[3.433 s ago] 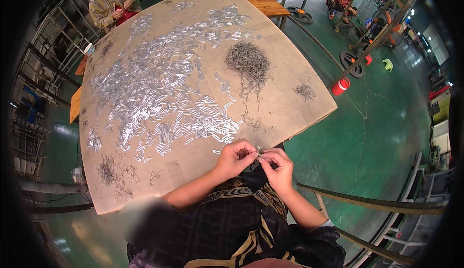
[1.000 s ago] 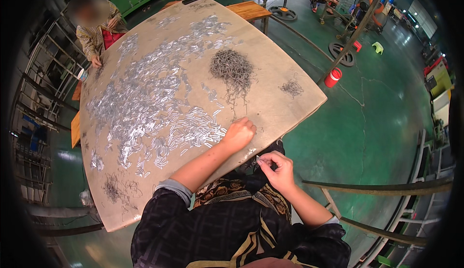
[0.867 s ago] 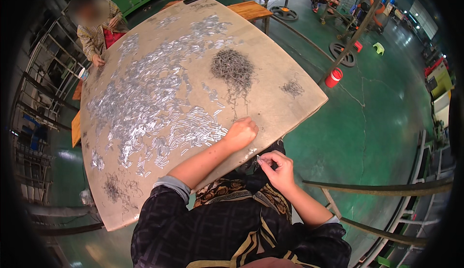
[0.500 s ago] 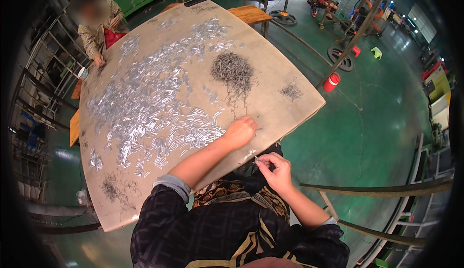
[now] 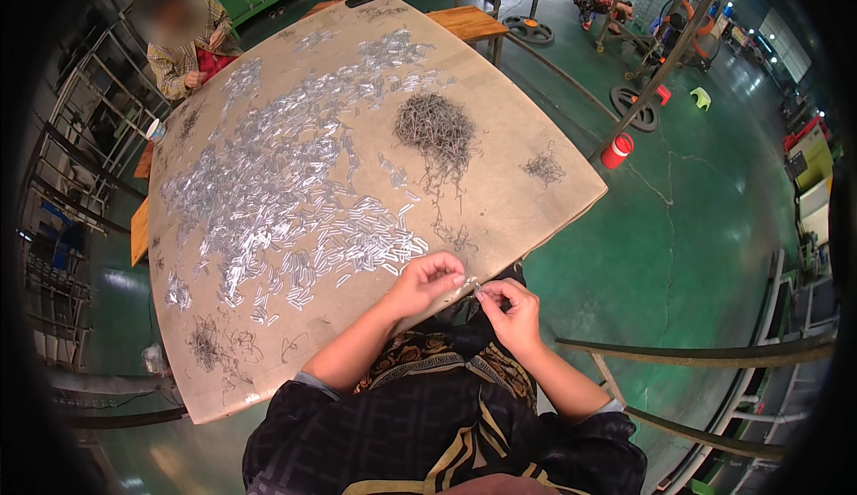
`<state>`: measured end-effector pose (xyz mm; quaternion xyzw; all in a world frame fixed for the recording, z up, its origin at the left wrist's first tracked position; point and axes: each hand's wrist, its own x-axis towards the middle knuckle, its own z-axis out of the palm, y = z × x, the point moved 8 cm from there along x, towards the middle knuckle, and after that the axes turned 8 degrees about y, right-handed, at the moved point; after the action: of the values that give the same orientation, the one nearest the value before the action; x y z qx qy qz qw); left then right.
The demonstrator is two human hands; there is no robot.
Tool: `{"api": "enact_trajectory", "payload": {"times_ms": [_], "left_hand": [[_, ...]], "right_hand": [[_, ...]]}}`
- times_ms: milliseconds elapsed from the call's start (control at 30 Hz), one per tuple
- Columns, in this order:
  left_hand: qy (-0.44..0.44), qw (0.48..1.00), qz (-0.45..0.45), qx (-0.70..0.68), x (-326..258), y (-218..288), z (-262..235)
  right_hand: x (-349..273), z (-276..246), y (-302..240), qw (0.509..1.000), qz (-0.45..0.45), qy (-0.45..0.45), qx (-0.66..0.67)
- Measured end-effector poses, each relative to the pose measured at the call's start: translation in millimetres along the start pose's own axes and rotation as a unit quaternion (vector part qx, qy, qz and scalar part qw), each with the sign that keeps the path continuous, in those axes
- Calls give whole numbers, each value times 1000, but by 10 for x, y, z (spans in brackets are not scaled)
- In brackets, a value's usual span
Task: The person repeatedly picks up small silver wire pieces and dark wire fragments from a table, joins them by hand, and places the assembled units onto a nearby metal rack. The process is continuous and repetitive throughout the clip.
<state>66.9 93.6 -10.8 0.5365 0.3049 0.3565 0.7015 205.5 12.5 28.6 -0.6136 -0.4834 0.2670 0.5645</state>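
Left hand [image 5: 428,282] pulled back off tan wooden tabletop [image 5: 536,218], now pinching tiny silvery metal piece [image 5: 473,288] together with right hand [image 5: 511,309] at edge.

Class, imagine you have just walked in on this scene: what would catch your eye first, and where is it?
The wide spread of shiny metal pieces across the brown board table stands out first, with a dark tangled wire heap towards its far right. At the near edge, the left hand and right hand meet, pinching something tiny between fingertips.
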Motion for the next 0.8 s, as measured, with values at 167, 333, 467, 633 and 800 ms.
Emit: {"api": "enact_trajectory", "payload": {"times_ms": [167, 333, 467, 633, 800], "left_hand": [[5, 996, 88, 12, -194, 76, 165], [53, 985, 152, 63, -253, 88, 163], [94, 969, 206, 101, -300, 191, 178], [140, 943, 281, 109, -321, 309, 215], [104, 961, 254, 38, -280, 252, 219]], "right_hand": [[-17, 25, -71, 1000, -19, 4, -10], [-29, 19, -94, 999, -24, 3, -24], [-29, 28, -128, 999, -30, 5, -25], [-13, 35, -177, 999, -45, 1, -20], [-5, 3, -261, 998, -55, -2, -20]]}}
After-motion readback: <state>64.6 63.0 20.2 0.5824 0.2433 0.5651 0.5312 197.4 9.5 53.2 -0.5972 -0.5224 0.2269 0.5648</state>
